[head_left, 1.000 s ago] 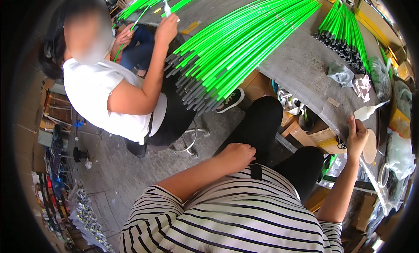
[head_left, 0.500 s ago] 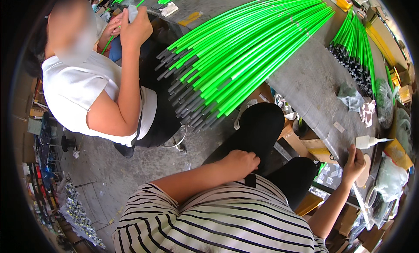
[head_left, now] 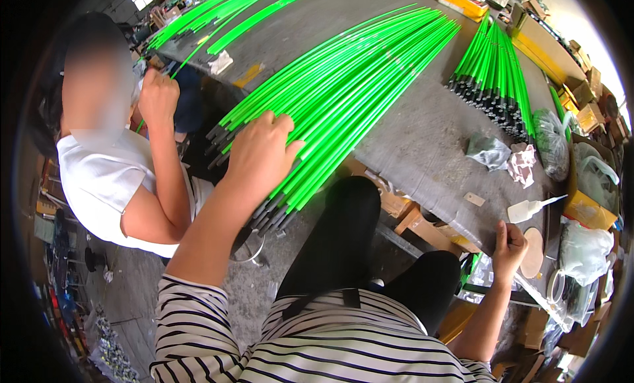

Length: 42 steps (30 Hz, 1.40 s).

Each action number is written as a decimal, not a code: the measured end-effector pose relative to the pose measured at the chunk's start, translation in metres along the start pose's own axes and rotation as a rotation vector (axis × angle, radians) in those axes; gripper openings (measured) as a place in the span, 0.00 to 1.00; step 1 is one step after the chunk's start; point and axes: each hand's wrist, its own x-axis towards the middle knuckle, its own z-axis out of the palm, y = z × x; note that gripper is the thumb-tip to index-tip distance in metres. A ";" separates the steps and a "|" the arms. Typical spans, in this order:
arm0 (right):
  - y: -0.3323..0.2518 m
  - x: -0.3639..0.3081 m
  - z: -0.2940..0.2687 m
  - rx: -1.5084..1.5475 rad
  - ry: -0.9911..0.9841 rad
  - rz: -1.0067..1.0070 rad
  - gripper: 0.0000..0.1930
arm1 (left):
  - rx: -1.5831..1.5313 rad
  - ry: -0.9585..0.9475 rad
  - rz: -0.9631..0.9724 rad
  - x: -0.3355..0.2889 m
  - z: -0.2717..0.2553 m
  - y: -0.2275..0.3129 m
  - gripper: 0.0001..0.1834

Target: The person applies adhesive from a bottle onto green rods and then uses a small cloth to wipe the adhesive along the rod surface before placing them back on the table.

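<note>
My left hand is over the long bundle of bright green rods, near their dark-tipped ends. Its thumb stands apart from the bent fingers, whose tips are partly hidden, and no rod shows lifted in it. At the right table edge, my right hand is closed with the thumb against the curled fingers. Whatever it may hold is hidden. Just beyond it, a white squeeze bottle with a thin nozzle lies on the grey table. A flat tan disc is beside this hand.
A co-worker in a white top sits at the left, holding a thin green rod. A second bundle of green rods lies at the far right. Near it are crumpled plastic, a crumpled tissue and a yellow-edged carton.
My left hand has moved from my lap up and forward onto the green rods. My right hand stays by the bottle. The view has shifted, and the co-worker's raised hand is lower.
</note>
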 end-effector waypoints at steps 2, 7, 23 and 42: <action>-0.004 0.001 0.002 0.005 -0.013 -0.005 0.14 | 0.041 -0.109 -0.035 0.007 0.015 -0.014 0.12; -0.002 0.000 -0.001 -0.002 -0.005 0.008 0.13 | 0.057 -0.082 0.002 0.011 0.027 -0.006 0.10; 0.000 -0.004 0.001 -0.004 0.013 -0.067 0.13 | -0.024 -0.240 -0.130 0.015 0.029 0.002 0.12; -0.089 -0.021 0.028 0.453 -0.210 -0.039 0.11 | -1.589 -0.551 -0.494 -0.013 -0.007 0.055 0.15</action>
